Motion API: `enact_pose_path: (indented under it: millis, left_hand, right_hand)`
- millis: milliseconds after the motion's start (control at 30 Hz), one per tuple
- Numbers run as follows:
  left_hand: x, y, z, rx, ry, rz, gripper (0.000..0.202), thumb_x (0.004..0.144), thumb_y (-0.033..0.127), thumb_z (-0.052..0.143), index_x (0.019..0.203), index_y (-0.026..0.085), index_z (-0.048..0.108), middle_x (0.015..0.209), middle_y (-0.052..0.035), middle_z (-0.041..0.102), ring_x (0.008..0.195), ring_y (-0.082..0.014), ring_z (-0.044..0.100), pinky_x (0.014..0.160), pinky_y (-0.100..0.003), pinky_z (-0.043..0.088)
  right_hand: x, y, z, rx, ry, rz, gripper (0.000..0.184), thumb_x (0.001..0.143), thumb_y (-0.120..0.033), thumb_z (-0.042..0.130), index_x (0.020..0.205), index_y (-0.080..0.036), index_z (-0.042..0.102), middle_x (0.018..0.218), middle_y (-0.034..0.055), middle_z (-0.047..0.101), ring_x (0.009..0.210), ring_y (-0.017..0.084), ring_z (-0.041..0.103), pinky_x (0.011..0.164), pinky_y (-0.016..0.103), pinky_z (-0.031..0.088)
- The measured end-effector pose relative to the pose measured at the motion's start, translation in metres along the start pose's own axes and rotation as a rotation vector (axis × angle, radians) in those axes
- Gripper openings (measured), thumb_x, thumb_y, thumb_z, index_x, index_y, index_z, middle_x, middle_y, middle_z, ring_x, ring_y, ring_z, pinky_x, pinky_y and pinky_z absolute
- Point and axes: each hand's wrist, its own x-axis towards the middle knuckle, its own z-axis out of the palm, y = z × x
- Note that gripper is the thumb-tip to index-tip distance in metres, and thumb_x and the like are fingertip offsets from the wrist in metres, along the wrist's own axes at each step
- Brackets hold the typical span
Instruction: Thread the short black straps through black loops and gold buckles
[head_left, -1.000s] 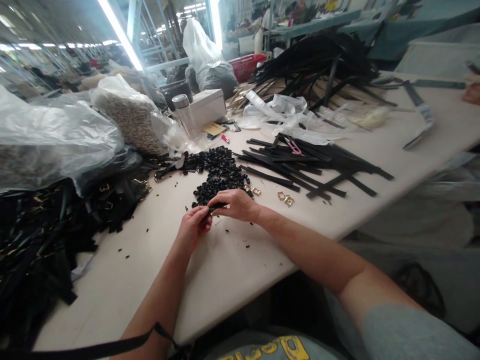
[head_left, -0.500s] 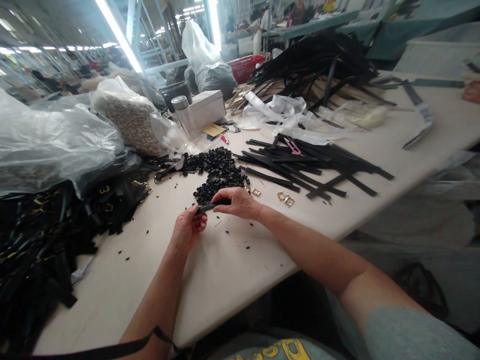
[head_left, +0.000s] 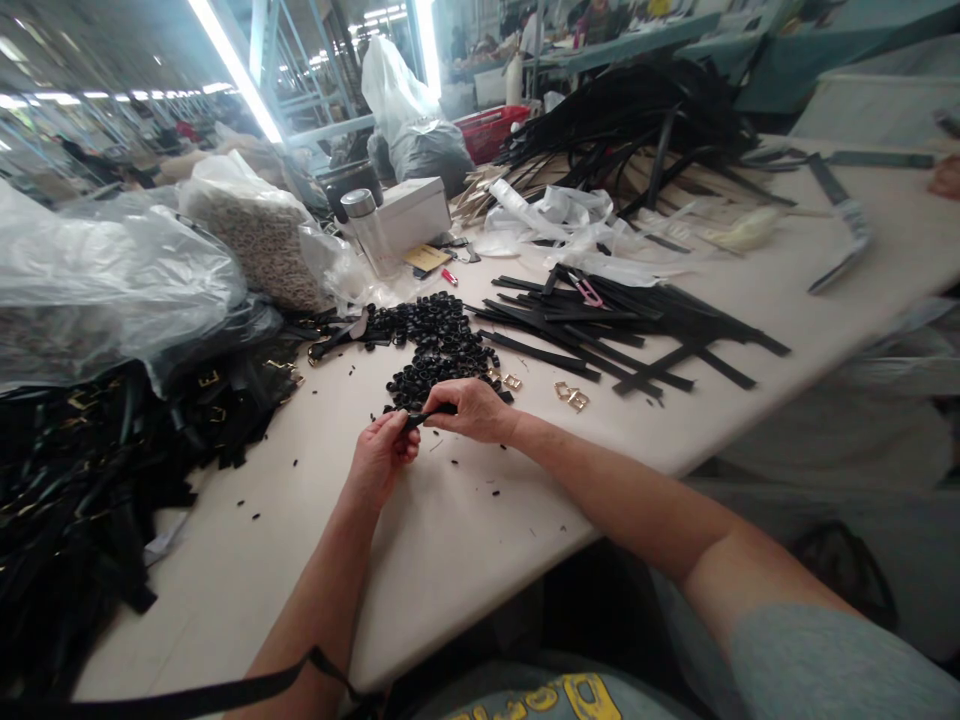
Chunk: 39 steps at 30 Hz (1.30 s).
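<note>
Between my two hands is a black strap (head_left: 421, 418), held just above the table in front of the heap of small black loops (head_left: 435, 345). My left hand (head_left: 381, 450) pinches its left end between thumb and fingers. Closed over the strap from the right is my right hand (head_left: 474, 410), and a dark end shows past its far side. Whether a buckle or loop sits on the strap is hidden by my fingers. Gold buckles (head_left: 571, 396) lie to the right of my right hand, with a few more close behind it.
Cut black strips (head_left: 600, 325) with pink-handled snips (head_left: 586, 290) lie to the right. At left are a pile of buckled straps (head_left: 97, 480) and plastic bags (head_left: 247, 220). A bottle (head_left: 367, 225) and white box (head_left: 414, 210) stand behind. Another person's hand (head_left: 945, 180) shows far right.
My left hand has shifted slightly right, closer to my right hand, and less of the strap shows between them. A dark strap end now shows beyond my right hand.
</note>
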Motion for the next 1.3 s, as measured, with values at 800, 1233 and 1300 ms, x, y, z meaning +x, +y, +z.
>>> enact_pose_path:
  millis: [800, 1233, 1300]
  left_hand:
    - [-0.007, 0.002, -0.005, 0.613, 0.275, 0.835, 0.029, 0.075, 0.034, 0.073, 0.102, 0.025, 0.068, 0.096, -0.0048, 0.062, 0.084, -0.0184, 0.059, 0.079, -0.031, 0.048]
    - [-0.007, 0.004, 0.002, 0.807, 0.181, 0.887, 0.008, 0.08, 0.031, 0.067, 0.08, 0.025, 0.072, 0.09, -0.0057, 0.066, 0.089, -0.0216, 0.059, 0.087, -0.037, 0.046]
    - [-0.013, 0.006, 0.003, 0.708, 0.162, 0.851, 0.014, 0.079, 0.036, 0.067, 0.073, 0.024, 0.071, 0.086, -0.0059, 0.066, 0.085, -0.0215, 0.059, 0.084, -0.036, 0.046]
  right_hand:
    - [0.001, -0.004, -0.013, -0.15, 0.072, 0.093, 0.005, 0.079, -0.023, 0.067, 0.078, -0.018, 0.068, 0.079, 0.0004, 0.069, 0.072, 0.011, 0.059, 0.063, 0.021, 0.035]
    - [0.0, -0.005, -0.004, -0.193, 0.024, 0.031, 0.007, 0.081, -0.025, 0.065, 0.079, -0.019, 0.068, 0.08, 0.0012, 0.069, 0.072, 0.012, 0.059, 0.062, 0.022, 0.035]
    - [0.001, -0.004, -0.008, -0.198, 0.057, 0.094, 0.006, 0.079, -0.024, 0.066, 0.078, -0.019, 0.068, 0.079, 0.0007, 0.069, 0.072, 0.012, 0.059, 0.062, 0.023, 0.034]
